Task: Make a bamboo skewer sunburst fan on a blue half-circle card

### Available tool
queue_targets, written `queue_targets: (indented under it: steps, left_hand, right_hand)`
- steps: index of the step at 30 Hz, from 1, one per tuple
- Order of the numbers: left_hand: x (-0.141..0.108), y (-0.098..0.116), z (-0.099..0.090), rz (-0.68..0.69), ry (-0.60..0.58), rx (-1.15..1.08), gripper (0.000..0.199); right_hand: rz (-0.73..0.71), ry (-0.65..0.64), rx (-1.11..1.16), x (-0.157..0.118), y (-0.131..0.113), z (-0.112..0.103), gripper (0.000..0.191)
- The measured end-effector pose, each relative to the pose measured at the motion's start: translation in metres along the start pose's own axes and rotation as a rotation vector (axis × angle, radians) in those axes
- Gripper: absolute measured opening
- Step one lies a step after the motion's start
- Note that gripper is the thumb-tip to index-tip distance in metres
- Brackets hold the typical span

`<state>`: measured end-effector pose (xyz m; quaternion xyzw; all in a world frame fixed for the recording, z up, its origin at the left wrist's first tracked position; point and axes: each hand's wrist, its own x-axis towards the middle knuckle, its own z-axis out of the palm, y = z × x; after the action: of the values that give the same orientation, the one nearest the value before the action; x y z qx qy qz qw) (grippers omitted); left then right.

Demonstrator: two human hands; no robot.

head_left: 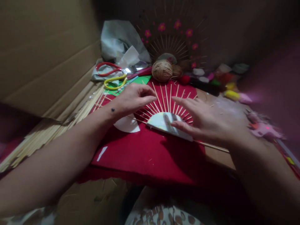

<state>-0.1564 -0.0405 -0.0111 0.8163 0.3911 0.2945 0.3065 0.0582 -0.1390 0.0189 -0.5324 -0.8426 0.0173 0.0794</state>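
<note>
My left hand [132, 99] hovers over the left side of a fan of thin wooden sticks [166, 97], its thumb and fingers curved with a narrow gap between their tips. Nothing shows in its grasp. At the fan's right side, my right hand [202, 120] is open, fingers stretched out and thumb over the edge of a pale half-round piece [159, 120]. The sticks spread upward from behind this piece. A longer stick [214, 147] runs out under my right wrist. Left of the fan lies a white paper piece [127, 124] with a curved edge.
Red cloth [145, 156] covers the work surface. Red-handled scissors [107, 69] and yellow-handled scissors [114, 82] lie behind my left hand, near a twine ball [162, 70]. Bundled sticks [51, 134] lie left beside a cardboard wall [47, 56]. A flower-decorated stick fan [177, 24] stands behind.
</note>
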Motion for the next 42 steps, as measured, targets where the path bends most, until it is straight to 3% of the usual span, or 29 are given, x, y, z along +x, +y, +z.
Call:
queue_targets:
  steps: [4, 6, 12, 20, 30, 35, 37, 40, 42]
  left_hand:
    - [-0.004, 0.003, -0.009, -0.038, -0.314, -0.04, 0.032]
    - [-0.006, 0.005, -0.011, -0.031, -0.399, 0.025, 0.038]
    - [-0.007, 0.005, -0.009, 0.036, -0.469, 0.184, 0.053]
    - [-0.008, 0.007, -0.008, 0.117, -0.598, 0.332, 0.051]
    - [-0.007, 0.011, -0.007, 0.103, -0.594, 0.398, 0.045]
    - [-0.008, 0.01, -0.006, 0.105, -0.567, 0.389, 0.045]
    - [-0.008, 0.01, -0.006, 0.097, -0.556, 0.392, 0.046]
    - [-0.007, 0.008, -0.005, 0.086, -0.549, 0.39, 0.047]
    - [-0.008, 0.006, -0.005, 0.087, -0.544, 0.396, 0.046]
  right_hand:
    - [0.046, -0.086, 0.001, -0.012, 0.016, -0.016, 0.065]
    - [0.06, -0.134, 0.037, -0.02, 0.023, -0.013, 0.068]
    - [-0.001, -0.144, 0.11, -0.035, 0.028, 0.011, 0.067]
    - [-0.042, -0.084, 0.18, -0.033, 0.022, 0.016, 0.063]
    - [-0.035, -0.052, 0.23, -0.033, 0.026, 0.024, 0.063]
    - [-0.066, -0.084, 0.207, -0.033, 0.033, 0.016, 0.063]
    - [-0.055, -0.048, 0.208, -0.034, 0.036, 0.008, 0.057]
    - [0.006, 0.053, 0.193, -0.036, 0.036, -0.001, 0.032]
    - [0.017, 0.023, 0.212, -0.037, 0.032, -0.002, 0.024]
